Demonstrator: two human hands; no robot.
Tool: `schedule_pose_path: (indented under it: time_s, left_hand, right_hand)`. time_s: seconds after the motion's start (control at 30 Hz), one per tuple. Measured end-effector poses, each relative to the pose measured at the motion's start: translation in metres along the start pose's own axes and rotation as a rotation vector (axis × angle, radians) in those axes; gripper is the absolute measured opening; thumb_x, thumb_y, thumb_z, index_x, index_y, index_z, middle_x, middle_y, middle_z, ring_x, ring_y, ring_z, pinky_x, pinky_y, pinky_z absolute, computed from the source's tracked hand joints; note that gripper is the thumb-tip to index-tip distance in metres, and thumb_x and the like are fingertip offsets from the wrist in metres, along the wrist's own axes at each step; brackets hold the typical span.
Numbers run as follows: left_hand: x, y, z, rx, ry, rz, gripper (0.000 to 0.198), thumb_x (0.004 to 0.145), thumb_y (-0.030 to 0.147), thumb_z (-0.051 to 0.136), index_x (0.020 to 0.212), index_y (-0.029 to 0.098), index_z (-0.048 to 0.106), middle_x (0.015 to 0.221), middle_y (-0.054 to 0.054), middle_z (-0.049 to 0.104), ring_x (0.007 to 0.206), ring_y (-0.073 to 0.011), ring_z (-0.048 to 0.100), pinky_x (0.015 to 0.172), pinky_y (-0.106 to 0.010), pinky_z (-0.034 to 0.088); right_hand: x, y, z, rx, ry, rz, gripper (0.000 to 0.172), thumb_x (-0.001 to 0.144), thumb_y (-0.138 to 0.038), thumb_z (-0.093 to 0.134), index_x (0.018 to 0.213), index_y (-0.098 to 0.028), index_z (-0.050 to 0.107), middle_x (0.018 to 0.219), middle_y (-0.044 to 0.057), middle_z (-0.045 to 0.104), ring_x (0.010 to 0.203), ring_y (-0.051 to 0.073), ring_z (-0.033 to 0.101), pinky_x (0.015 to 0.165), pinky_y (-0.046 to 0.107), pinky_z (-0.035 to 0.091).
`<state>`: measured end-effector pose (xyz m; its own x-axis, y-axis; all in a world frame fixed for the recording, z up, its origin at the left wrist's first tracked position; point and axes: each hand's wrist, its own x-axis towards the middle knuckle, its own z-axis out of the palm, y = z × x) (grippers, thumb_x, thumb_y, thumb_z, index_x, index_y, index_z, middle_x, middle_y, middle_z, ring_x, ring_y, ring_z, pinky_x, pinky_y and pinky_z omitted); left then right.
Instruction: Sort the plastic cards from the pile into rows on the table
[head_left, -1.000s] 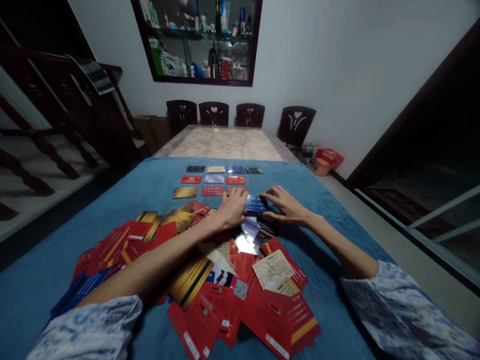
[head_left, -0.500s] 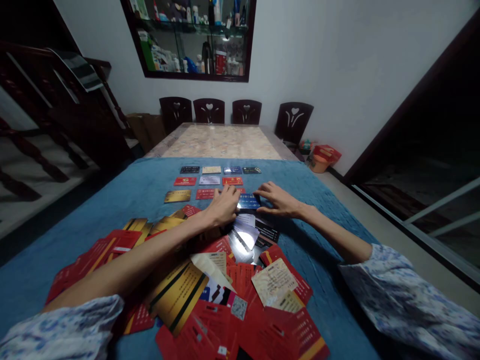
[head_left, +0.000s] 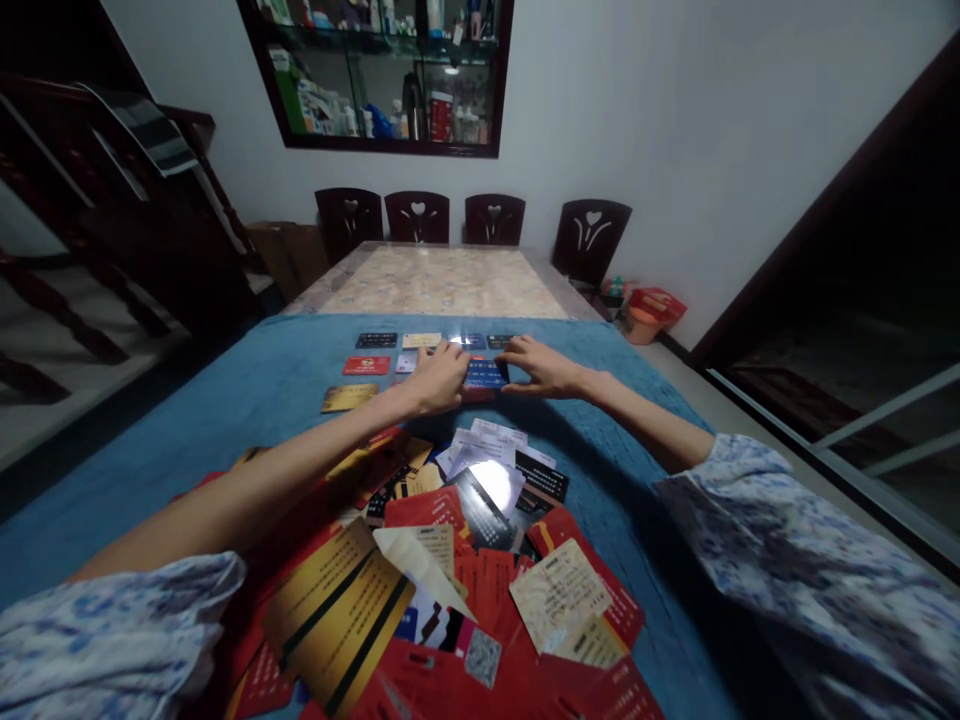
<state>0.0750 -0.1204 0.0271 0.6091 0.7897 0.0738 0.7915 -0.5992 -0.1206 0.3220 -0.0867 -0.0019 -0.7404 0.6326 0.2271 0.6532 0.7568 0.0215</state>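
Between my two hands is a blue card (head_left: 486,374), held above the rows of cards. My left hand (head_left: 442,380) is closed at its left edge, and my right hand (head_left: 541,368) pinches the right edge. Behind them lie a black card (head_left: 376,341), a cream card (head_left: 422,341), another blue card (head_left: 469,342) and a partly covered dark card (head_left: 501,342). A red card (head_left: 367,366) and a gold card (head_left: 349,398) lie to the left. Other laid-out cards are partly hidden by my hands. Nearer me spreads a loose pile with large gold cards (head_left: 341,615) and silvery cards (head_left: 480,450).
A blue cloth (head_left: 187,430) covers the near part of the table, whose patterned top (head_left: 450,280) shows beyond. Several dark chairs (head_left: 418,217) stand at the far end. An orange bucket (head_left: 641,325) is on the floor at the right.
Both hands have moved forward, away from me, carrying the blue card from the pile's far edge to over the laid-out rows. The view has shifted slightly.
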Motion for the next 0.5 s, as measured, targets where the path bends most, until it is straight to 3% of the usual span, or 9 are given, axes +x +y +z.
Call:
schedule_pose_path:
  time_s: [0.27, 0.5]
  left_hand:
    - [0.031, -0.025, -0.003, 0.013, 0.014, -0.026, 0.035, 0.087, 0.020, 0.057, 0.121, 0.016, 0.060, 0.133, -0.019, 0.055, 0.127, -0.0352, 0.045, 0.100, -0.054, 0.042]
    - [0.060, -0.045, -0.001, -0.041, 0.000, -0.052, 0.036, 0.087, 0.021, 0.058, 0.123, 0.017, 0.061, 0.138, -0.018, 0.052, 0.132, -0.0370, 0.040, 0.105, -0.059, 0.038]
  right_hand:
    - [0.032, 0.028, -0.005, 0.000, -0.009, 0.006, 0.055, 0.091, -0.057, 0.063, 0.127, -0.016, 0.067, 0.114, 0.017, 0.059, 0.104, 0.031, 0.050, 0.091, 0.042, 0.044]
    - [0.059, 0.047, -0.009, -0.049, -0.082, 0.098, 0.052, 0.090, -0.054, 0.065, 0.127, -0.019, 0.068, 0.115, 0.015, 0.060, 0.106, 0.031, 0.050, 0.094, 0.040, 0.042]
